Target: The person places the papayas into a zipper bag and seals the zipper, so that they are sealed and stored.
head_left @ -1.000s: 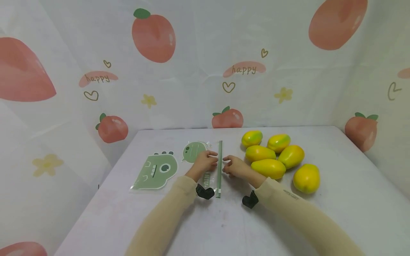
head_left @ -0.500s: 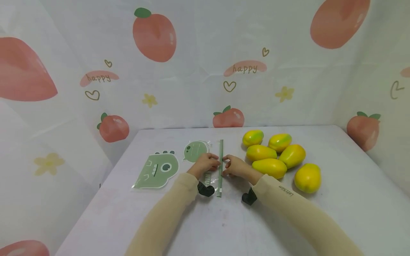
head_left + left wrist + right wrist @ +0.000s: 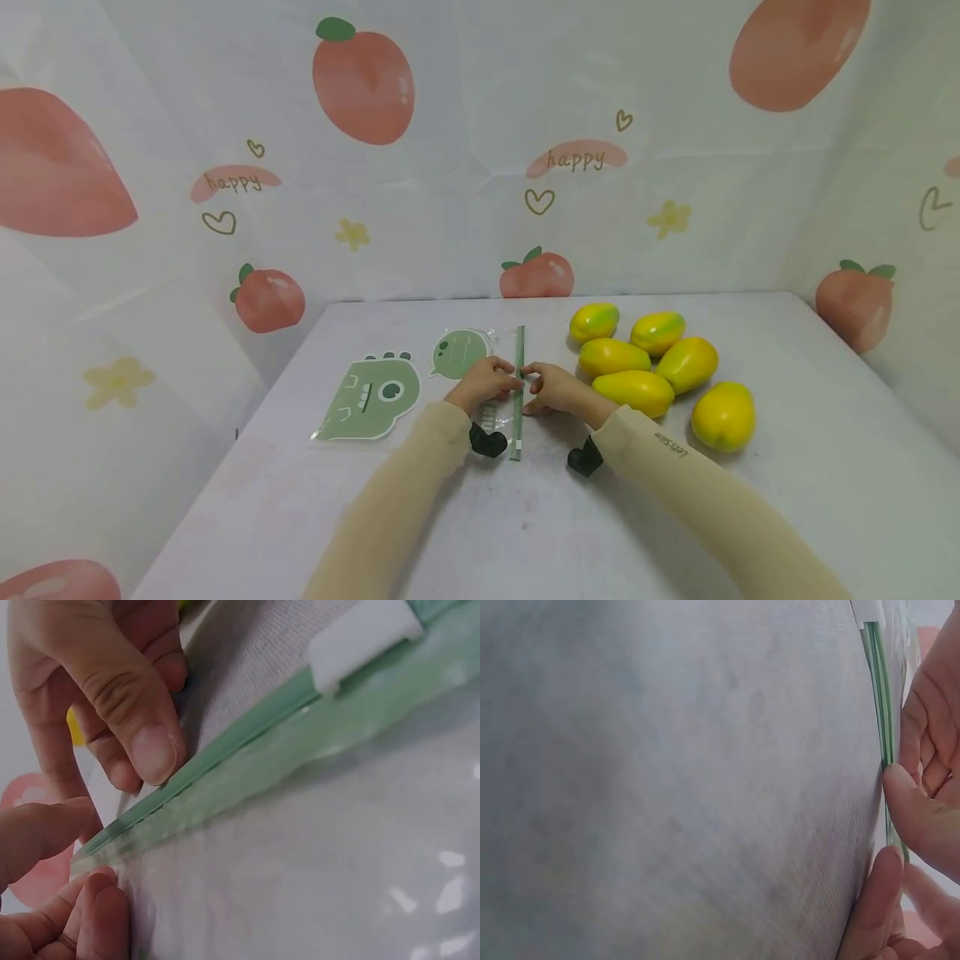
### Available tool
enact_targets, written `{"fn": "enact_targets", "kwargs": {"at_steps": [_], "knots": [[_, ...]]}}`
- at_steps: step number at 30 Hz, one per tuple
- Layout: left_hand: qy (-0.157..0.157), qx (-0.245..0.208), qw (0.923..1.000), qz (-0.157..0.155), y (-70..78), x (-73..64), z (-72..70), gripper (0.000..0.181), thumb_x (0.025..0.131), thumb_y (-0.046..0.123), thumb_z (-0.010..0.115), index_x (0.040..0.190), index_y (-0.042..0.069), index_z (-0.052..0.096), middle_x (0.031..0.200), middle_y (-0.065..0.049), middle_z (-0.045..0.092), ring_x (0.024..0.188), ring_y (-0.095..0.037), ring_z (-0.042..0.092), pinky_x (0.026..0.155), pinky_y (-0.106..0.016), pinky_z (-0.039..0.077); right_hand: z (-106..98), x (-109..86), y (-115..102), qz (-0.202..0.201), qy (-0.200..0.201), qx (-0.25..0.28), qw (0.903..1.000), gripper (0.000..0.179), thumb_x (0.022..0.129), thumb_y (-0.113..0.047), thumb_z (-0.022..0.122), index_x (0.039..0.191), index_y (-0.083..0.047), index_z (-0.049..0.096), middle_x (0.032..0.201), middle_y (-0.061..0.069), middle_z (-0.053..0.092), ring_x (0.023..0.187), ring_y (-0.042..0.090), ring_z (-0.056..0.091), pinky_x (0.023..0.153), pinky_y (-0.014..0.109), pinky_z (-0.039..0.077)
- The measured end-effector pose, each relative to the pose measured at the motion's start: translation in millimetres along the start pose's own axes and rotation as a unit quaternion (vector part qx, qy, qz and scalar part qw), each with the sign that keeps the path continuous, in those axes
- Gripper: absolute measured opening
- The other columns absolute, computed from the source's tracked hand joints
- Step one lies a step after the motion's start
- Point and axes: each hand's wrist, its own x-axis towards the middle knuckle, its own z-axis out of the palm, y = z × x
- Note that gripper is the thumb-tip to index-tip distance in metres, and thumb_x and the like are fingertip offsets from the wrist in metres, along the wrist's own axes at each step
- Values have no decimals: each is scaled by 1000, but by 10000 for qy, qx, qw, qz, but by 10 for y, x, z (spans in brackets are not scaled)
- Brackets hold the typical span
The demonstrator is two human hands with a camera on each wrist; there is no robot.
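Pale fabric printed with peaches, flowers and the word "happy" made the backdrop (image 3: 450, 183), hanging behind a whitish surface (image 3: 532, 542). On it, left of centre, lay a clear bag (image 3: 369, 402) with green cartoon prints, spread flat, its green strip (image 3: 521, 346) running along the right edge between the two hands. A white slider (image 3: 364, 643) sat on the strip near the end closer to the person. Left hand (image 3: 483, 382) fingers were bent over the bag's edge and seemed to pinch it by the strip, with little gap between them. Right hand (image 3: 555, 390) fingers were bent and partly spread, the tips at the strip's outer side; whether they had a grip on it could not be told. Six yellow fruits (image 3: 633, 393) rested beyond and to the right of the right hand, five grouped and one a little apart. As far as one could judge, the step in hand was getting hold of the bag's mouth. The next move seemed to call for a secure, thin pinch on each lip, with the strip kept straight and the film not creased.
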Motion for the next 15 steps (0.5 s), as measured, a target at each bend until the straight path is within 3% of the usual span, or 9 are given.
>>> {"fn": "enact_targets", "kwargs": {"at_steps": [15], "knots": [[338,627,9972,230,36,-18,83,44,74,21,80,110,5,59,78,-3,56,69,-15,53,64,-25,41,-8,-3,15,-225,-10,-58,9997,70,79,-8,79,141,-9,46,94,8,55,76,19,52,66,22,47]]}}
